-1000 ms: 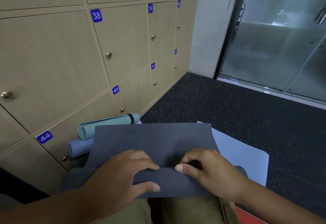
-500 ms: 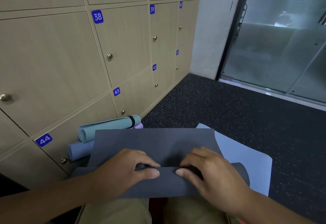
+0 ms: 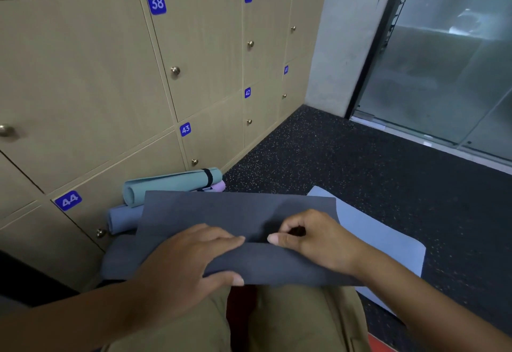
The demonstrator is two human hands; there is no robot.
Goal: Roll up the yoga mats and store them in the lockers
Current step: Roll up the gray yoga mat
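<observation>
Dark grey yoga mat [image 3: 238, 213] is lying across the person's lap, near edge already turned over into a fat roll. Left hand [image 3: 191, 263] lies over the rolled part, fingers [image 3: 221, 238] stretched on top and thumb tucked under the near side, so it's gripping the roll. Right hand [image 3: 313, 238] has its fingers curled in, pinching the roll's fold from above. Pale blue mat [image 3: 388, 238] lies flat on the speckled floor [image 3: 360, 163], under the grey one's right end. Over by the lockers [image 3: 83, 74], all doors closed, there's a teal rolled mat [image 3: 171, 185] with a black strap, a blue rolled mat [image 3: 122, 217] below it, and a lilac one [image 3: 219, 185] peeking out behind.
</observation>
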